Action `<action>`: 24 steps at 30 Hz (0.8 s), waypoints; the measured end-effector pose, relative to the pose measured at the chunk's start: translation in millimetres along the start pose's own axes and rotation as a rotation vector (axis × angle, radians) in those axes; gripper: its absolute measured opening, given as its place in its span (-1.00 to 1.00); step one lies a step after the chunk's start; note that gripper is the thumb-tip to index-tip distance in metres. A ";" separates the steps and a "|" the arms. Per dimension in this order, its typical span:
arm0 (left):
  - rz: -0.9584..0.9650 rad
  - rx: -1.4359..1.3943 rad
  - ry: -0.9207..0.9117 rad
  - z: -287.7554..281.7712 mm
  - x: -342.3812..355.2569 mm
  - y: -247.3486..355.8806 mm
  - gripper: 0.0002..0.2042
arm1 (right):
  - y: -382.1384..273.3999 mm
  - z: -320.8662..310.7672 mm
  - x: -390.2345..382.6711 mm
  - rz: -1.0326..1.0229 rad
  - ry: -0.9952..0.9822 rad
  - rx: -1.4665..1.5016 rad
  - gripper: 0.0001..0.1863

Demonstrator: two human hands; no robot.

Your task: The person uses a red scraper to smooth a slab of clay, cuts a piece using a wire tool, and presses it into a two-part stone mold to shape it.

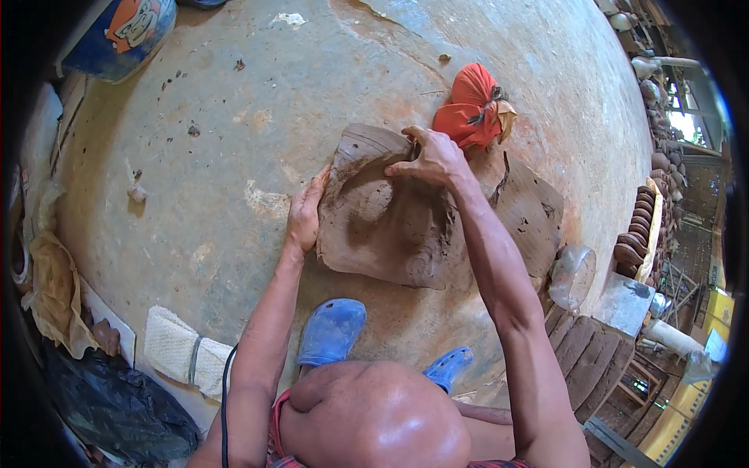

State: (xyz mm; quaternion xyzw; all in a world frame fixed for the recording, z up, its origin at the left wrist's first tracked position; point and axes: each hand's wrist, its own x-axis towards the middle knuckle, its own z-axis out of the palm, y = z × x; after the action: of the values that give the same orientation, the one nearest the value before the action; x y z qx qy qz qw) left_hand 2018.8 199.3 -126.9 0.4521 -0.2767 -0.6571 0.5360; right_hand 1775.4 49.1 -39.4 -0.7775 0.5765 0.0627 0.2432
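A brown slab of wet clay (390, 269) with a deep hollow in its middle lies on the floor in front of me. My left hand (306, 214) grips its left edge, fingers along the outer side. At the far right edge, my right hand (435, 160) is closed on the clay, its thumb toward the hollow and its index finger near the rim. Some of its other fingers are hidden. Just beyond that hand sits a red cloth bundle (470, 105) tied with a dark strip. A flat, cracked clay slab (530, 214) lies to the right.
My blue clogs (334, 331) are just this side of the clay. Right of them are a clear plastic container (572, 277) and several long clay blocks (585, 355). A folded white cloth (187, 351) and black plastic sheet (117, 409) lie left; a blue bucket (121, 43) stands far left.
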 end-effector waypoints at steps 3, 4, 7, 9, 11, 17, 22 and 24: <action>0.024 -0.068 -0.051 14.5 8.8 3.0 -0.43 | 38.2 -7.4 3.4 -0.086 0.009 0.122 -0.08; 0.024 -0.063 -0.053 11.6 10.5 1.6 -0.43 | 36.5 -10.1 3.1 -0.075 0.010 0.150 -0.09; 0.008 0.020 -0.047 2.6 13.9 -0.2 -0.43 | 30.3 -15.9 11.7 -0.038 -0.123 0.052 0.01; -0.021 -0.063 -0.047 0.9 12.3 -1.4 -0.44 | 33.5 -14.1 15.2 -0.047 -0.151 0.027 0.01; -0.026 -0.042 -0.073 3.6 18.8 4.8 -0.44 | 41.9 -19.2 19.9 -0.076 -0.244 -0.014 0.00; -0.102 -0.028 -0.142 -0.8 44.9 17.0 -0.44 | 67.5 -16.4 17.4 -0.084 -0.206 0.133 -0.26; -0.277 0.363 -0.229 2.9 60.0 70.2 -0.38 | 75.8 -13.1 -14.3 0.088 -0.193 0.162 -0.27; -0.386 1.178 -0.327 37.3 53.0 111.9 -0.32 | 80.4 -13.8 -29.5 0.202 -0.169 0.164 -0.26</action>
State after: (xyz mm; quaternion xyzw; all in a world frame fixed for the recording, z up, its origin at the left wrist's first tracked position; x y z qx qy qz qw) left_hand 2035.6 113.8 -31.4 0.6065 -0.5829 -0.5402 0.0206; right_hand 1688.7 51.0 -40.8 -0.6852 0.6324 0.1050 0.3458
